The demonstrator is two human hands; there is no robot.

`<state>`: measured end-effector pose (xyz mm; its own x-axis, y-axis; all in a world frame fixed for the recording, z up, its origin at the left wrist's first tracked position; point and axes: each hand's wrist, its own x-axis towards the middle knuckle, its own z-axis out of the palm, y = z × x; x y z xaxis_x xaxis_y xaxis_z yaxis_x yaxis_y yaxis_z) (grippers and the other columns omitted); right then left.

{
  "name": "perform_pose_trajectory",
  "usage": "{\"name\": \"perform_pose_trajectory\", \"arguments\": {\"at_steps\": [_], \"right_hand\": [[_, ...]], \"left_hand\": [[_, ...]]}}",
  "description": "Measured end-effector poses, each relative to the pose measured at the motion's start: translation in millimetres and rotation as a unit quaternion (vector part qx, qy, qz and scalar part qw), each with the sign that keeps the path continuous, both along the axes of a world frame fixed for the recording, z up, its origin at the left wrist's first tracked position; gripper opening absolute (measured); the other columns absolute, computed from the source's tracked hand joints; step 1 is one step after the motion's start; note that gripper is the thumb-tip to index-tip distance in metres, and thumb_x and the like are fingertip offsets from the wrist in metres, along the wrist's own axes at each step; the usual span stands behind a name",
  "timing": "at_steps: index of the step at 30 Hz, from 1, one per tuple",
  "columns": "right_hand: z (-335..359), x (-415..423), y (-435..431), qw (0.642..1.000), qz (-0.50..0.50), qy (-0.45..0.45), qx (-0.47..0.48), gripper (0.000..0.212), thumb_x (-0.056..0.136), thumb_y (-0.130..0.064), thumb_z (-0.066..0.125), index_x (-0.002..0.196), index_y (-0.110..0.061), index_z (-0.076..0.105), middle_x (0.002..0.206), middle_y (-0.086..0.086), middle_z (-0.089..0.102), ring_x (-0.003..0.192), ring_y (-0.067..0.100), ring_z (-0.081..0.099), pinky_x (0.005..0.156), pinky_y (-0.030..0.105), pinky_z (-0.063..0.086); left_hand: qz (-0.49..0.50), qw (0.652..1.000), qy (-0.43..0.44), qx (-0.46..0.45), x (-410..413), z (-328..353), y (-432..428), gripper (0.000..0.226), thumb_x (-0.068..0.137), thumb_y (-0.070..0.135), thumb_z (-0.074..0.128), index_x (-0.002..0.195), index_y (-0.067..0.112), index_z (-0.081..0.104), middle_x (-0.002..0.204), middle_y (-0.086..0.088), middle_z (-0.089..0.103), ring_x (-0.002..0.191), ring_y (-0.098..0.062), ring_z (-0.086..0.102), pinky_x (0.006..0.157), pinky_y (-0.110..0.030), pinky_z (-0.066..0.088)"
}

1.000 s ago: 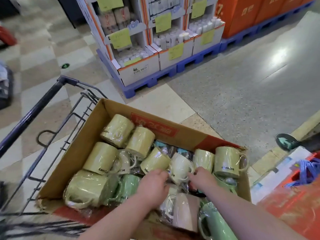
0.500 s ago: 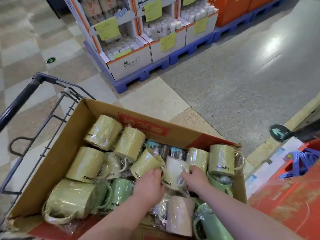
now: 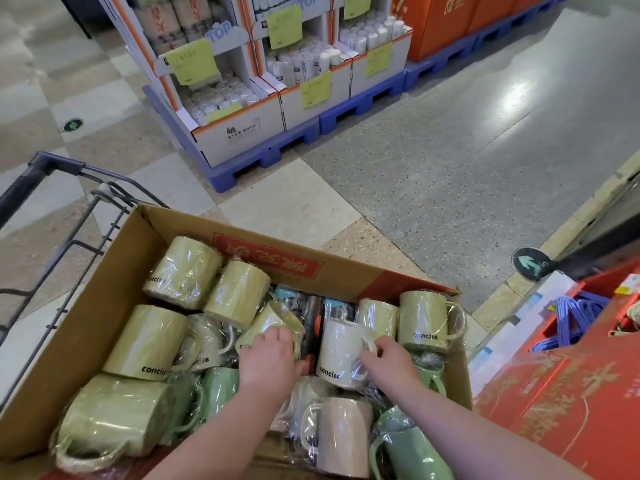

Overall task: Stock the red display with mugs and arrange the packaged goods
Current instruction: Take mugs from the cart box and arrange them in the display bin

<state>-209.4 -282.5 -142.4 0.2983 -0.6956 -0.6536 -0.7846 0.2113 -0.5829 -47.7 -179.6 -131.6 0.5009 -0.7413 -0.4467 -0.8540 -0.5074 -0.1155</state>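
Inside the cardboard box point(image 3: 104, 306), the left hand point(image 3: 273, 362) apparently clasps a yellow-green mug point(image 3: 270, 318); the right hand point(image 3: 391, 358) grips a cream mug point(image 3: 337, 344). Film-wrapped ceramic should feel rigid, fragile and slippery; grasp round the body.

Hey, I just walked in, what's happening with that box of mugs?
A person is reaching both hands into a cardboard box of plastic-wrapped mugs that sits in a cart. The left hand grips a yellow mug and the right hand grips a white mug beside it; both mugs are in the box. The red display stands to the right, with no mugs visible on it.
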Motion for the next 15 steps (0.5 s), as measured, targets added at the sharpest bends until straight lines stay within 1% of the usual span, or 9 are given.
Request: {"name": "perform_pose_trajectory", "arguments": {"at_steps": [2,4,7,10,12,15], "right_hand": [[2,0,0,1.000,-0.005,-0.003,0.002,0.015,0.086,-0.017,0.052,0.074,-0.016,0.043,0.067,-0.001,0.047,0.061,0.017,0.045,0.052,0.028,0.030],[3,0,0,1.000,-0.010,-0.009,0.001,0.018,0.086,-0.017,0.052,0.072,-0.017,0.041,0.067,-0.001,0.045,0.059,0.016,0.043,0.051,0.028,0.028],[5,-1,1,1.000,-0.016,-0.013,-0.001,0.015,0.086,-0.017,0.052,0.073,-0.016,0.043,0.068,0.000,0.047,0.061,0.017,0.044,0.053,0.029,0.029],[8,-4,6,1.000,-0.012,-0.010,-0.010,0.011,0.085,-0.017,0.052,0.077,-0.015,0.046,0.070,0.000,0.048,0.064,0.018,0.046,0.055,0.029,0.031],[13,-6,11,1.000,-0.012,-0.009,-0.021,0.007,0.086,-0.018,0.052,0.084,-0.011,0.051,0.073,0.002,0.051,0.066,0.019,0.048,0.056,0.029,0.033],[23,-8,22,0.999,-0.017,-0.008,-0.035,0.011,0.086,-0.018,0.052,0.093,-0.010,0.056,0.076,0.001,0.055,0.067,0.016,0.051,0.054,0.026,0.035]], "left_hand": [[0.007,1.000,0.006,-0.006,4,0,0,0.055,0.094,0.052,0.040,0.133,0.014,0.033,0.133,-0.003,0.044,0.116,-0.021,0.048,0.089,-0.034,0.044],[0.025,0.999,0.016,-0.018,4,2,0,0.047,0.095,0.044,0.038,0.132,0.015,0.034,0.131,-0.002,0.046,0.115,-0.020,0.049,0.087,-0.033,0.046],[0.051,0.998,0.028,-0.034,5,6,1,0.040,0.095,0.032,0.037,0.132,0.015,0.036,0.128,-0.001,0.048,0.112,-0.019,0.050,0.080,-0.030,0.047],[0.068,0.995,0.040,-0.054,8,10,7,0.031,0.094,0.021,0.038,0.124,0.015,0.041,0.121,-0.001,0.052,0.106,-0.019,0.053,0.074,-0.029,0.048],[0.088,0.992,0.048,-0.077,10,15,13,0.028,0.093,0.019,0.039,0.121,0.016,0.044,0.119,-0.001,0.053,0.102,-0.018,0.052,0.070,-0.027,0.045],[0.125,0.982,0.069,-0.126,9,25,22,0.026,0.093,0.021,0.039,0.117,0.014,0.048,0.114,-0.001,0.055,0.090,-0.016,0.050,0.065,-0.028,0.042]]}}
